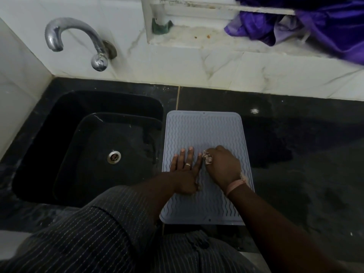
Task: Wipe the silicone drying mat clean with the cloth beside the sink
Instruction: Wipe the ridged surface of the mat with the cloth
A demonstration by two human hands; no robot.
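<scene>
Head view, looking down on a dark counter (295,174) with a black sink (88,146) sunk into its left part. A grey mat (204,131) with wavy ridges lies flat on the counter just beside the sink's right rim, its long sides running from the counter's front edge toward the tiled wall; its near left corner reaches the front edge.

Both hands are on the middle of the mat. The left hand (185,170) lies flat, palm down, fingers straight and spread toward the wall, pressing the mat; a ring shows on one finger. The right hand (222,166) is curled into a fist around a small pale cloth (207,158), bunched up so that only a crumpled bit pokes out at the thumb side, touching or nearly touching the left hand's outer finger. A further scrap of pale fabric shows near the right wrist, by a pink band; whether it belongs to the same cloth is hard to tell in the dim light. The cloth sits under and inside the fist, against the mat's surface.

A chrome tap (78,40) curves out from the wall above the sink. Purple fabric (325,26) hangs over a white ledge at the upper right. A dark striped sleeve (110,223) covers the left arm.
</scene>
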